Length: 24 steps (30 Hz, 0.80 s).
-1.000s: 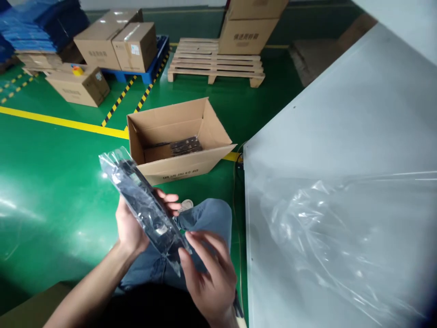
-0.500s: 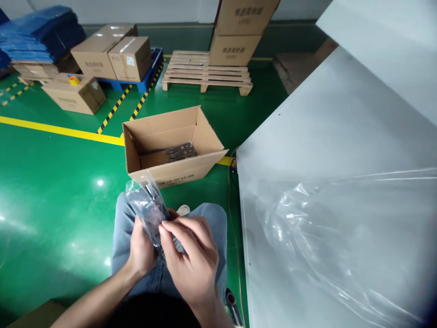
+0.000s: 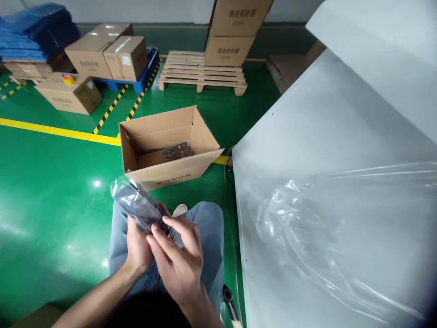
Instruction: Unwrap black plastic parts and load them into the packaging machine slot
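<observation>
A dark flat part in a clear plastic bag (image 3: 139, 202) is held above my lap, tilted up to the left. My left hand (image 3: 139, 243) is closed around its underside. My right hand (image 3: 180, 255) presses its fingertips on the near end of the bag from above; the part's exact kind is hidden by the glossy film. Just beyond, an open cardboard box (image 3: 174, 175) stands on the floor, and several dark wrapped pieces (image 3: 177, 151) lie inside it.
To my right is a large pale grey surface (image 3: 290, 136) with a loose clear plastic sheet (image 3: 283, 214) over it. Farther off are a wooden pallet (image 3: 201, 75) with stacked cartons (image 3: 228, 48), more cartons (image 3: 90, 61) and a blue stack (image 3: 37, 32). A cable (image 3: 227, 196) runs along the floor.
The bagged part has tilted farther left, and its film lies closer over the dark contents. My right hand has shifted slightly left along it, while my left hand keeps its grip.
</observation>
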Tool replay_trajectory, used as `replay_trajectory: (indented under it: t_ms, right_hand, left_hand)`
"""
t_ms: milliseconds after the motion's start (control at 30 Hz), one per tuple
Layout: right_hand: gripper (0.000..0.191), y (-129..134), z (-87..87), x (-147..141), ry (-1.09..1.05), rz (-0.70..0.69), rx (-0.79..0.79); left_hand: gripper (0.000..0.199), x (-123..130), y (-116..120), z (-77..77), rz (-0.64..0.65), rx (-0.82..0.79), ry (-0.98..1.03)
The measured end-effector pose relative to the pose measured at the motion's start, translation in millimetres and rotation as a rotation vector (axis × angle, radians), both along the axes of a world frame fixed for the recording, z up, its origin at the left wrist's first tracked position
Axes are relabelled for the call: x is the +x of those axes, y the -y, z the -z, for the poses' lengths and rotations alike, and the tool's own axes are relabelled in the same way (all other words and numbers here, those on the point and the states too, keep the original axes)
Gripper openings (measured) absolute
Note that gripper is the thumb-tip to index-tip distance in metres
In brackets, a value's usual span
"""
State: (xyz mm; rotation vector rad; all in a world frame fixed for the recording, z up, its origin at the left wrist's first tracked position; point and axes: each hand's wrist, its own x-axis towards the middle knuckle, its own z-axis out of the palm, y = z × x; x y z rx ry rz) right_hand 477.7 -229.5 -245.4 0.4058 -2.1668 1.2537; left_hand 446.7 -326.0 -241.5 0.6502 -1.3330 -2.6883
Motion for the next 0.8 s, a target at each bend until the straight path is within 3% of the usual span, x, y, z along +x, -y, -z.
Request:
replay_trajectory:
  t_ms: [100, 233, 400, 600, 800]
  right_hand:
    - [0.031, -3.1, 4.6, 2.3, 0.003, 0.014, -0.006]
    - [0.047, -14.5, 12.9, -0.4, 0.073, 0.043, 0.111]
    - [0.036, -17.9, 6.2, 2.3, 0.007, 0.045, 0.144]
    - [0.031, -0.6, -9.3, 8.8, 0.000, -0.005, 0.029]
    - [0.017, -0.2, -16.0, 1.5, 0.077, -0.035, 0.030]
  left_hand:
    - [0.040, -9.0, 4.1, -8.7, -0.015, 0.058, -0.108]
    - [0.037, -19.8, 10.0, -15.8, -0.107, 0.051, -0.278]
    - [0.035, -20.1, 3.6, -20.6, -0.176, 0.020, -0.321]
    - [0.030, -12.6, -9.2, -24.9, -0.070, 0.058, -0.287]
    - [0.035, -14.6, -8.3, -17.6, -0.120, 0.023, -0.285]
